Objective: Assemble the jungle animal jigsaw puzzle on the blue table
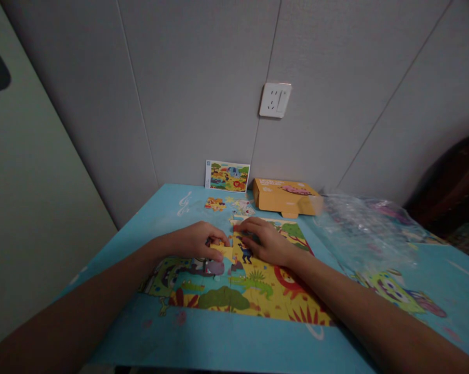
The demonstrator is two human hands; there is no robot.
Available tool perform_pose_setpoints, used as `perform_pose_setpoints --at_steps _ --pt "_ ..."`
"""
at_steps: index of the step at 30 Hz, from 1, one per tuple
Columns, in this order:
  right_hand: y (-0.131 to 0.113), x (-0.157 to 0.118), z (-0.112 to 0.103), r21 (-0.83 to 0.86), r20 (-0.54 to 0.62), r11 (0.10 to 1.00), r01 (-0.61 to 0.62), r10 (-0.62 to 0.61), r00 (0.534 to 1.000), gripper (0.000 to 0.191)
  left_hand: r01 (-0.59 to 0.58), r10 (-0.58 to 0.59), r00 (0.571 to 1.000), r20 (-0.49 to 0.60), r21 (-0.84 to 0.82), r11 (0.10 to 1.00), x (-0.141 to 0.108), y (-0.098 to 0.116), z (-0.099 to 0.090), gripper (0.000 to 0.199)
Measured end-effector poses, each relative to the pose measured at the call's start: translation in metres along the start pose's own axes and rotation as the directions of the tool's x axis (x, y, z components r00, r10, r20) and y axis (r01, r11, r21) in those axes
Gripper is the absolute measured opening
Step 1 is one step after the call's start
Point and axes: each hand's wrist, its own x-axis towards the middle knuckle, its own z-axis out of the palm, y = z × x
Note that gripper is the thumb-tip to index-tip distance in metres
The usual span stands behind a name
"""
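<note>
A partly joined jigsaw puzzle [253,291] with animals, plants and a yellow ground lies flat on the blue table [172,337]. My left hand [203,240] is at its upper left edge, thumb and fingers pinched on a yellow puzzle piece [227,252]. That piece is right against the joined part; whether it is locked in I cannot tell. My right hand [268,242] rests on the upper middle of the puzzle, fingers apart and pointing left, with nothing visible in them. It covers part of the picture near a figure in blue.
Several loose pieces [215,204] lie beyond the puzzle. A reference picture card [229,176] leans on the wall. An orange box [286,197] stands at the back, beside crumpled clear plastic [362,228] on the right. A wall socket [275,100] is above.
</note>
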Motion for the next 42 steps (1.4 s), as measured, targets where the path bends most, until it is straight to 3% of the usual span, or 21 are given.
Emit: perform_pose_setpoints --at_steps 6,13,19,24,27,30,33,39,42 --pt "-0.001 0.0 -0.001 0.011 0.008 1.0 -0.006 0.006 1.0 0.03 0.034 -0.025 0.997 -0.077 0.119 0.992 0.0 -0.006 -0.001 0.042" --pt "0.001 0.0 0.001 0.003 0.012 1.0 -0.006 0.006 1.0 0.029 -0.018 0.03 0.997 -0.066 0.167 0.986 0.0 -0.009 0.003 0.04" --pt "0.001 0.0 0.0 -0.058 -0.001 0.998 0.006 -0.006 1.0 0.029 -0.044 0.074 0.99 -0.124 0.233 0.971 0.002 -0.006 0.006 0.032" --pt "-0.015 0.002 -0.009 -0.211 -0.03 0.974 0.085 -0.093 0.995 0.023 -0.052 0.081 0.988 -0.129 0.215 0.975 0.002 -0.007 0.009 0.031" --pt "-0.032 0.002 -0.01 -0.174 -0.066 0.973 0.15 -0.163 0.984 0.019 -0.057 0.092 0.985 -0.147 0.23 0.972 0.003 -0.005 0.011 0.031" --pt "-0.043 0.0 -0.006 -0.055 0.069 0.977 0.208 -0.204 0.977 0.015 -0.06 0.096 0.983 -0.154 0.224 0.973 0.003 -0.004 0.012 0.03" --pt "-0.043 0.0 -0.001 0.016 0.241 0.984 0.177 -0.175 0.955 0.012 -0.06 0.097 0.981 -0.169 0.214 0.975 0.004 -0.005 0.013 0.028" --pt "-0.038 0.0 0.0 0.052 0.267 0.991 0.122 -0.131 0.955 0.01 -0.092 0.137 0.968 -0.209 0.211 0.973 0.006 -0.011 0.018 0.028" --pt "-0.04 0.0 0.0 0.038 0.259 0.989 0.144 -0.149 0.954 0.013 -0.059 0.131 0.948 -0.289 0.246 0.967 0.012 -0.021 0.02 0.034"
